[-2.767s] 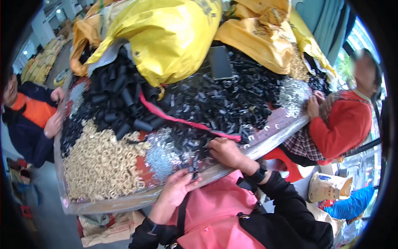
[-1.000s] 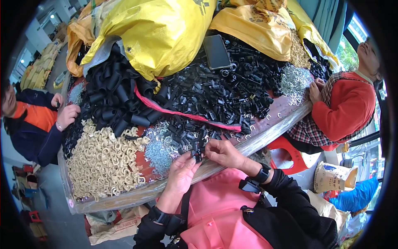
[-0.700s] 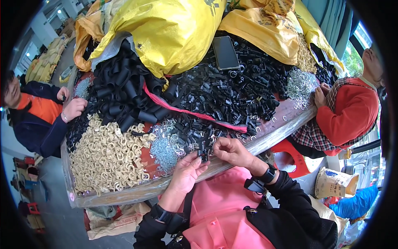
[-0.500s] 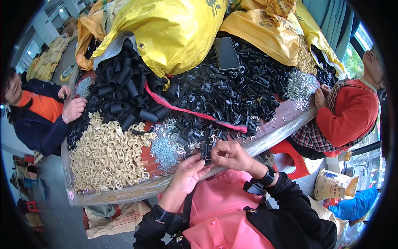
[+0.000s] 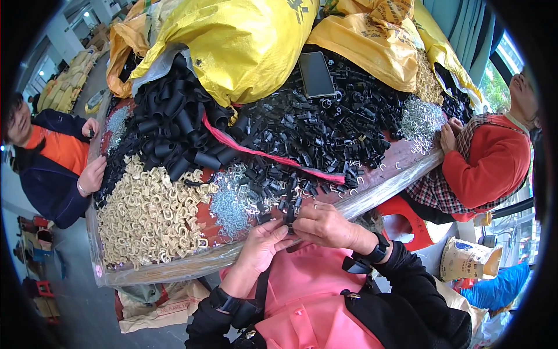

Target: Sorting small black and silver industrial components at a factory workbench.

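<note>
Fingers of the left hand (image 5: 263, 244) and right hand (image 5: 323, 224) pinched together on a small black plastic clip (image 5: 290, 218) at the worktop (image 5: 401, 168) edge; beside, glinting metal springs (image 5: 228, 200), ridged cream rings (image 5: 152, 218), matte black tubes (image 5: 177, 125).

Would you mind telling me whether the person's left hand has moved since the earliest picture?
Yes: the left hand has come up toward the table edge, meeting the right hand.

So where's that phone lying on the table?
In the head view the phone lies face up at the far side of the table, on the heap of small black parts, between the two yellow sacks.
</note>
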`<state>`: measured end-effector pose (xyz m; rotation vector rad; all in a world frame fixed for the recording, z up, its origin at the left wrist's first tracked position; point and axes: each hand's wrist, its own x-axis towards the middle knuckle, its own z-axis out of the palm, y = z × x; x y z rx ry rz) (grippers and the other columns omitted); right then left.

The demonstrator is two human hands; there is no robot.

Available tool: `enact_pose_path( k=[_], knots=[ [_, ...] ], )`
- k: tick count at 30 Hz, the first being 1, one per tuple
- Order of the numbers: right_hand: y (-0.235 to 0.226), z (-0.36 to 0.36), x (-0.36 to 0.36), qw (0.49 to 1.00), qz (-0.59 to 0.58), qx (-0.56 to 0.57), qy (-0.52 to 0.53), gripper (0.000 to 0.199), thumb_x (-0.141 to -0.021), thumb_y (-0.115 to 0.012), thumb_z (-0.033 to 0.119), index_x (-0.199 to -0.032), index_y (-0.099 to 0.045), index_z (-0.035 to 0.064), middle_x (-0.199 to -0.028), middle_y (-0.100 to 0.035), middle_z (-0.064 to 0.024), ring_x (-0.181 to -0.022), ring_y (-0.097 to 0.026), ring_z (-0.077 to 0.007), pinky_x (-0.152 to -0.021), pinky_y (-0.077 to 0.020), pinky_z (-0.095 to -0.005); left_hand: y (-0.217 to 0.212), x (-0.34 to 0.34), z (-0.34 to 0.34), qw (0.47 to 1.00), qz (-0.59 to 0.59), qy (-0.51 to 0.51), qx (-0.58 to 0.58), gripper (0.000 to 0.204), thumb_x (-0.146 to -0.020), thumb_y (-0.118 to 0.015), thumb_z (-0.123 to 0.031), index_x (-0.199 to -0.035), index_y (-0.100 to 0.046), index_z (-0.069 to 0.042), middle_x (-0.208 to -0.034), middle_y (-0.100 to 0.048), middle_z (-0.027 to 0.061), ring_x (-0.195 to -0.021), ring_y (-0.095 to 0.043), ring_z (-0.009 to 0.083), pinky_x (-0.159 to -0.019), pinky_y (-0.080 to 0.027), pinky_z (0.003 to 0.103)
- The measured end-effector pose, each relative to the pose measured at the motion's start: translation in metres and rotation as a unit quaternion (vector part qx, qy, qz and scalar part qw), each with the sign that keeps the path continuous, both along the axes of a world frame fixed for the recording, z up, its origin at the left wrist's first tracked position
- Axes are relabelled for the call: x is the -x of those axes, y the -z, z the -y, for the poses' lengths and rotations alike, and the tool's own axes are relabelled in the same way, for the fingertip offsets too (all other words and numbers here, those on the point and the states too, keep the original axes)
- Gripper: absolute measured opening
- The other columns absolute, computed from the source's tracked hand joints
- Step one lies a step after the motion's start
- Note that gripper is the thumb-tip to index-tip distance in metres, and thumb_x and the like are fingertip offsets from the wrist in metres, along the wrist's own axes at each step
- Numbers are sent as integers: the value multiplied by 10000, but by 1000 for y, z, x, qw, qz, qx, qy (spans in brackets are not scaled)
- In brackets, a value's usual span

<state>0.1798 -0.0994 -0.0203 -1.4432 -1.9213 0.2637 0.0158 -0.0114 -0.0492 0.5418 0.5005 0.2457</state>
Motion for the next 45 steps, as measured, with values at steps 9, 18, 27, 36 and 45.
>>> enact_pose_path(
  k=[9,18,27,36,45],
  knots=[
    [13,-14,11,919,-313,238,17,153,-724,-615,128,-792,-503,48,-726,-533,-77,-646,-538,-238,-542,-419,-326,-4,36,-21,995,-43,-45,-72,219,-814,-504,-23,-1026,-527,27,-951,-588,148,-800,-607,212,-715,-516,287],
    [4,-132,60,984,126,1,-126,100,-702,-547,119,-790,-548,71,-764,-529,-74,-655,-561,-218,-549,-452,-334,-4,109,-50,963,-70,-256,-49,200,-820,-500,-33,-1014,-527,10,-938,-594,136,-796,-605,204,-676,-511,257],
    [42,-186,109,960,281,8,-23,215,-655,-525,162,-859,-527,94,-848,-504,-80,-704,-571,-235,-603,-456,-351,16,135,-54,961,-9,-275,-6,199,-821,-494,-49,-1016,-514,-12,-948,-586,162,-782,-603,214,-673,-515,286],
    [34,-172,93,978,195,-38,-57,164,-664,-523,151,-811,-552,83,-814,-499,-100,-731,-569,-265,-633,-457,-344,13,113,-50,962,-32,-270,-8,200,-819,-498,-39,-1017,-525,-24,-933,-595,145,-772,-602,190,-671,-507,265],
    [36,-181,97,970,233,-51,-44,153,-659,-535,130,-804,-519,85,-774,-493,-76,-694,-567,-235,-611,-459,-337,7,121,-42,960,-27,-278,-22,190,-824,-498,-46,-1008,-541,-25,-945,-591,146,-776,-602,184,-671,-509,271]
  ],
)
